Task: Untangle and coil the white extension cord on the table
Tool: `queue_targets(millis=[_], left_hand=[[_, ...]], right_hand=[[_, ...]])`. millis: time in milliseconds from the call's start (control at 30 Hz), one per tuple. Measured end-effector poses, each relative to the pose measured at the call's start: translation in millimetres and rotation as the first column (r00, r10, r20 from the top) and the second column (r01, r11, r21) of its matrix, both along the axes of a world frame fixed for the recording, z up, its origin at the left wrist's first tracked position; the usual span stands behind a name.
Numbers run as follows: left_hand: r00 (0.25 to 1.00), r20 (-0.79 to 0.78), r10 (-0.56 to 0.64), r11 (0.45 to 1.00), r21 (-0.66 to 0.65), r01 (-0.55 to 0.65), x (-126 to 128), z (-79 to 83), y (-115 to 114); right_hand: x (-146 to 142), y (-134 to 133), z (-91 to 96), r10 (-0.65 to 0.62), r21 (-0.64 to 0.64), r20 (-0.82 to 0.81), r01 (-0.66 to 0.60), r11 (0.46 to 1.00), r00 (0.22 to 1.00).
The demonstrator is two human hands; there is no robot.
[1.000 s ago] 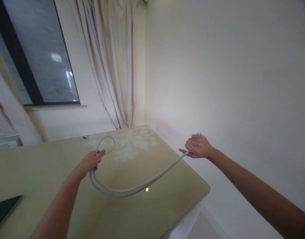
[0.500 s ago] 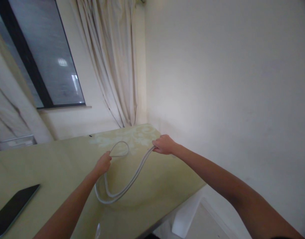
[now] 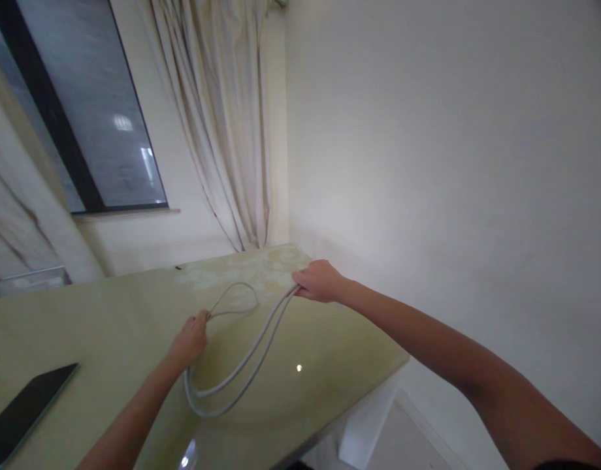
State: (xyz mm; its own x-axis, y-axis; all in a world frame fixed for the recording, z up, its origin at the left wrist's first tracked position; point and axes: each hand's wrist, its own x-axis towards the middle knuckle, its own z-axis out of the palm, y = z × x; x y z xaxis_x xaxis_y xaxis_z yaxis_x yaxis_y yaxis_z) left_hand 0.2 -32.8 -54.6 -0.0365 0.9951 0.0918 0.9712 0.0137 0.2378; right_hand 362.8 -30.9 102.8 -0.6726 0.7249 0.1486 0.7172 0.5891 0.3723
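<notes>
White cable hangs between both hands over the desk, toward its right end. The left hand is closed around the cable near the middle of the desk, and a small loop stands out beyond its fingers toward the far edge. The right hand is clenched on two strands at the far right corner. Between the hands the doubled cable sags in a U toward the near edge (whether it touches the surface, I cannot tell). A dark flat slab lies at the near left edge, and a curtain hangs behind the far edge.
</notes>
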Motion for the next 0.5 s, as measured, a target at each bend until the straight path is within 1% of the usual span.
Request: queue_targets(millis=[33,100,133,167,200,233,267,333,400,500], left_hand=[[0.999,0.011,-0.04,0.999,0.019,0.04,2,7.1,-1],[0.981,0.04,-0.188,0.981,0.063,0.185,11,24.9,-3],[0.955,0.064,-0.288,0.955,0.089,0.282,18,35.1,-6],[0.914,0.099,-0.394,0.917,0.118,0.382,26,45.8,-9],[0.867,0.146,-0.477,0.876,0.149,0.458,35,56.4,-14],[0.823,0.201,-0.531,0.847,0.174,0.503,44,66.5,-18],[0.801,0.256,-0.542,0.84,0.183,0.51,53,75.6,-24],[0.775,0.33,-0.538,0.841,0.156,0.518,68,89.7,-35],[0.785,0.33,-0.525,0.85,0.156,0.503,79,98.2,-44],[0.796,0.273,-0.54,0.839,0.243,0.486,88,105.0,-53]], right_hand=[[-5,1,-0.5,0.047,0.011,0.034,-0.048,0.999,0.998],[-18,5,1.0,0.133,0.048,0.081,-0.137,0.989,0.988],[-25,8,3.5,0.168,0.071,0.092,-0.175,0.982,0.981],[-32,11,7.1,0.197,0.095,0.096,-0.206,0.974,0.976],[-40,15,11.7,0.218,0.114,0.095,-0.228,0.967,0.971],[-47,19,16.6,0.232,0.13,0.092,-0.243,0.961,0.968],[-54,23,21.4,0.243,0.141,0.09,-0.254,0.957,0.966],[-65,32,28.7,0.255,0.145,0.085,-0.265,0.953,0.963],[-73,39,30.7,0.264,0.121,0.091,-0.274,0.954,0.96],[-80,44,24.9,0.281,0.061,0.125,-0.29,0.955,0.951]])
